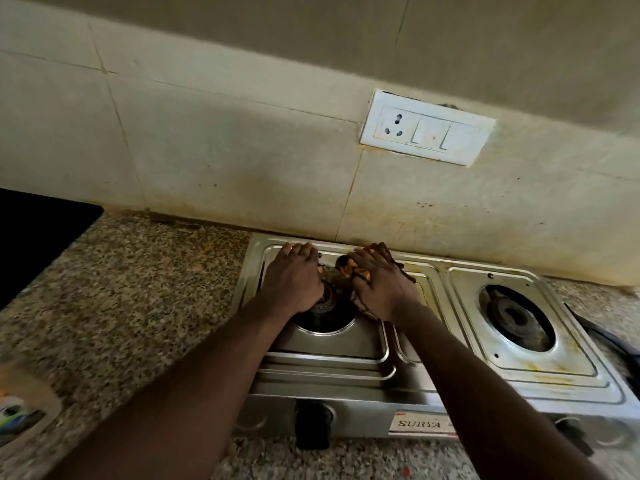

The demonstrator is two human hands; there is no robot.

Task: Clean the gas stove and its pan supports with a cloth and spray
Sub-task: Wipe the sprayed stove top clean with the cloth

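A steel two-burner gas stove [408, 382] stands on a speckled granite counter against the wall, with no pan supports on it. My left hand [292, 277] lies flat on the stove's back left corner, partly over the left burner [329, 306]. My right hand [379, 284] presses a dark and orange cloth [353, 268] onto the stove top just right of that burner. The right burner [516, 317] sits bare in a stained tray. No spray bottle is in view.
The granite counter [138, 289] stretches to the left. A white socket and switch plate [427, 128] is on the stained tiled wall above the stove. A black hose [609, 344] runs off the stove's right side. A black knob [313, 422] sits on the stove front.
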